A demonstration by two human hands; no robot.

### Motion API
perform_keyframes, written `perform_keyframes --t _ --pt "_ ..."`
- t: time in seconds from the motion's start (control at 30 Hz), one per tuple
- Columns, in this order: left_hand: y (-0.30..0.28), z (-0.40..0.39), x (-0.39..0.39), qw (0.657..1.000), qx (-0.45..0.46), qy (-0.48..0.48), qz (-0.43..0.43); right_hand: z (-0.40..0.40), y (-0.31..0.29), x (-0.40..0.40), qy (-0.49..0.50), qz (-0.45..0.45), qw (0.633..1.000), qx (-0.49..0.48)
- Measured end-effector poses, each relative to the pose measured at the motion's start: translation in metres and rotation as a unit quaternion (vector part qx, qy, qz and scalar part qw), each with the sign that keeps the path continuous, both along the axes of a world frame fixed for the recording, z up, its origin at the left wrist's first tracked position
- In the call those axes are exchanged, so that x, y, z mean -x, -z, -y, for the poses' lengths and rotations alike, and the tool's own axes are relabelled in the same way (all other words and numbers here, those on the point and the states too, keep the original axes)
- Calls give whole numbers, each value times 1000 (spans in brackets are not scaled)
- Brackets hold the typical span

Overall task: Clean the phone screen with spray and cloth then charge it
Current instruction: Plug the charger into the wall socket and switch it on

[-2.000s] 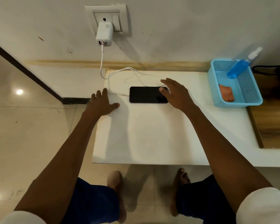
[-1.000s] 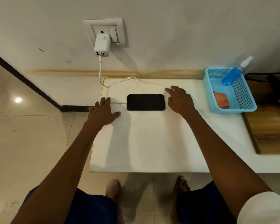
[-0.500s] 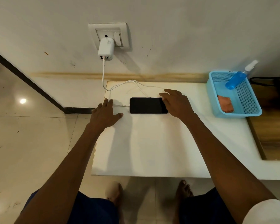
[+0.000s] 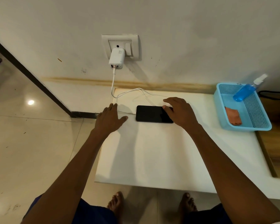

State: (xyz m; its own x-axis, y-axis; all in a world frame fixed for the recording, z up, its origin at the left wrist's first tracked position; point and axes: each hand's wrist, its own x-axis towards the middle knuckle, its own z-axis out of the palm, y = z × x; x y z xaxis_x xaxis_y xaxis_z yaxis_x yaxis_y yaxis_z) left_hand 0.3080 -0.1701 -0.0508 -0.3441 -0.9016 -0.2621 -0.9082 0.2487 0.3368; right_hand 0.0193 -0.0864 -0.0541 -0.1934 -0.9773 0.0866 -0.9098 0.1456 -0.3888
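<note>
A black phone (image 4: 150,114) lies flat, screen dark, on the white table (image 4: 152,151). A white cable (image 4: 132,92) runs from the white charger (image 4: 116,58) in the wall socket down to the phone's left end. My right hand (image 4: 179,111) rests over the phone's right end with fingers spread, touching it. My left hand (image 4: 111,120) lies flat on the table's left edge, left of the phone, fingers straight. The blue spray bottle (image 4: 245,92) leans in the blue basket (image 4: 220,110), with the orange cloth (image 4: 233,118) lying beside it.
The wall stands right behind the table. A wooden surface (image 4: 276,151) adjoins the table on the right. Tiled floor (image 4: 31,143) stretches to the left, and my bare feet stand below the table's front edge.
My right hand slid off the phone to its right, then came back over its right end. The left hand stayed on the table. The camera tilted slightly.
</note>
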Motion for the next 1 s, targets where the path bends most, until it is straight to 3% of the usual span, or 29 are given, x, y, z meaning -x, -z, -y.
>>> perform_keyframes --t 0.1,0.2,0.3,0.43,0.63,1.0 --pt "-9 3 -1 991 24 -62 -117 1 -1 -4 -38 22 998 -35" --pt "-16 6 -2 981 22 -116 -152 -2 0 0 -37 -1 996 -87" --pt "-14 4 -5 988 6 -96 -122 -8 2 8 -30 4 992 -122" --pt "-4 -7 -4 1000 22 -7 -14 -13 4 19 -37 34 987 -150" --pt "3 -10 4 995 31 50 83 -14 7 26 -58 47 986 -148" --pt "13 -10 12 989 139 51 -28 -16 12 31 -69 56 987 -133"
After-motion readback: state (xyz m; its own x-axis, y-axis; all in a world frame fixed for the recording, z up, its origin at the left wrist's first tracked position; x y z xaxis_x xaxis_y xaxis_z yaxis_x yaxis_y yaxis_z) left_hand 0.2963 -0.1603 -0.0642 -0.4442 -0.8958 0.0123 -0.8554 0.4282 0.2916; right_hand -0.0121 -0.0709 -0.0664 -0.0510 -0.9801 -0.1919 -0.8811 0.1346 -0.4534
